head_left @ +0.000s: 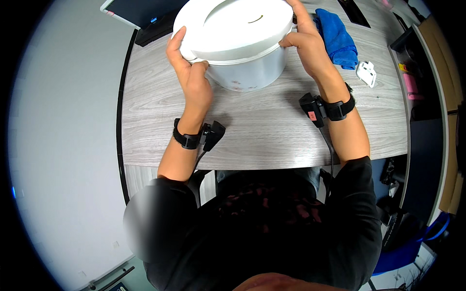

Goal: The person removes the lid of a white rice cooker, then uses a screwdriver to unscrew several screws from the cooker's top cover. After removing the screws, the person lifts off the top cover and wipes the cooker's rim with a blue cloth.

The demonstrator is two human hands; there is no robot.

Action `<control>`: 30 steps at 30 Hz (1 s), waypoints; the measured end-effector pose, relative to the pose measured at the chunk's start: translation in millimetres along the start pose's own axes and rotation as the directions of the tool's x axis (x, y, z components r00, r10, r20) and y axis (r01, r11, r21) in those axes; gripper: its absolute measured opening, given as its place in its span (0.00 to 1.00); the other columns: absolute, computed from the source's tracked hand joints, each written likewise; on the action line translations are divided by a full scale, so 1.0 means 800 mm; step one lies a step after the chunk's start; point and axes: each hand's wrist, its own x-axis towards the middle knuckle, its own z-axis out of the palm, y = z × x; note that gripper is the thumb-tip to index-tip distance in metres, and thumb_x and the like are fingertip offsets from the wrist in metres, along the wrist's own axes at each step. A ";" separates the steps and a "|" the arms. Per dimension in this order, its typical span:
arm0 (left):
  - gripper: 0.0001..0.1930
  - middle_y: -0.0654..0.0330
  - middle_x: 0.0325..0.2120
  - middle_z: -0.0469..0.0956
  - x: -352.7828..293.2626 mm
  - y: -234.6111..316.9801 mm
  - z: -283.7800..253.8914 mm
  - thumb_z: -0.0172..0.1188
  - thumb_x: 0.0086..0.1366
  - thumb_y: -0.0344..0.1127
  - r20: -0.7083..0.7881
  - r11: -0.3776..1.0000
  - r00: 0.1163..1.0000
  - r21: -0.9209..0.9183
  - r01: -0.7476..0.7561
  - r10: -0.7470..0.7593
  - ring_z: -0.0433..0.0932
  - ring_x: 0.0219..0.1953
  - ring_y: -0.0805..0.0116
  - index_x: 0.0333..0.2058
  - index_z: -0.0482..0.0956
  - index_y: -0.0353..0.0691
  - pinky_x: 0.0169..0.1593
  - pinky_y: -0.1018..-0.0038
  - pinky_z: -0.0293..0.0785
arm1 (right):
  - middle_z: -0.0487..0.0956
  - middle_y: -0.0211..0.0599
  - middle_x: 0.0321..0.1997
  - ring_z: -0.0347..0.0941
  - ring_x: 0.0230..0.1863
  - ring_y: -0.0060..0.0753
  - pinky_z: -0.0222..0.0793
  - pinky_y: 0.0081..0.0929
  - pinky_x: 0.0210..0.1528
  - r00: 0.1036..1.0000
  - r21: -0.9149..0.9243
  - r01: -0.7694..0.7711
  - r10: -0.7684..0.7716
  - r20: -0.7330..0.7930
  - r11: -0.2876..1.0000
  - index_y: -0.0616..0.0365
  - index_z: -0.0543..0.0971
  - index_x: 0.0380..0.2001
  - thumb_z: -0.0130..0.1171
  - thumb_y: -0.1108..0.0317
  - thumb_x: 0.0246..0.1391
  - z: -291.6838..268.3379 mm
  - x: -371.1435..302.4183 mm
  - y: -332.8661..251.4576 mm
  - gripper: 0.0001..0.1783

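A white lidded plastic container [250,72] is at the far middle of the desk, with a pale, slightly see-through body and small pinkish marks low on its near side. Its broad white lid [238,29] has a raised oval centre with a short dark curved mark. My left hand [191,72] is closed on the left side of the rim, thumb by the lid's lower edge. On the right side, my right hand [307,41] grips the rim, thumb pressed at the lid's edge. The inside is hidden, and so is the far side of the container.
A crumpled blue cloth [336,41] lies right of the container, with a small white plastic piece [366,73] just nearer. A monitor [141,12] stands at the far left. Shelving [424,131] borders the right side. Cables hang from both wrist devices over the desk's front edge.
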 end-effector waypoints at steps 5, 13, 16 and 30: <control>0.41 0.52 0.62 0.61 0.005 0.001 -0.003 0.45 0.50 0.25 0.008 1.000 1.000 0.027 0.013 -0.014 0.60 0.67 0.59 0.68 0.57 0.41 0.70 0.61 0.59 | 0.59 0.46 0.73 0.51 0.75 0.43 0.52 0.27 0.73 1.000 -0.035 -0.005 0.005 -0.002 0.999 0.57 0.56 0.74 0.57 0.83 0.34 0.001 0.001 -0.002 0.56; 0.43 0.52 0.66 0.59 0.004 0.008 -0.010 0.52 0.52 0.29 0.032 0.982 0.990 -0.127 0.138 -0.135 0.56 0.70 0.56 0.70 0.54 0.42 0.74 0.57 0.50 | 0.55 0.49 0.74 0.49 0.76 0.44 0.51 0.31 0.74 0.993 0.137 -0.101 0.091 0.076 0.985 0.57 0.48 0.76 0.62 0.82 0.37 -0.009 0.005 -0.011 0.60; 0.45 0.52 0.67 0.59 0.003 0.002 -0.018 0.56 0.54 0.32 0.018 0.969 0.986 -0.185 0.164 -0.163 0.55 0.72 0.55 0.71 0.51 0.42 0.75 0.56 0.46 | 0.53 0.48 0.76 0.47 0.77 0.44 0.45 0.31 0.76 0.991 0.190 -0.095 0.076 0.106 0.977 0.58 0.46 0.77 0.64 0.81 0.37 -0.015 0.006 -0.005 0.63; 0.53 0.47 0.71 0.55 0.020 -0.004 -0.039 0.58 0.51 0.34 0.247 0.916 0.933 -0.239 0.321 -0.263 0.52 0.75 0.50 0.75 0.41 0.43 0.75 0.54 0.49 | 0.54 0.47 0.76 0.46 0.78 0.42 0.40 0.32 0.77 0.987 0.098 -0.103 0.089 0.136 0.990 0.57 0.46 0.77 0.70 0.76 0.43 -0.018 0.002 -0.027 0.62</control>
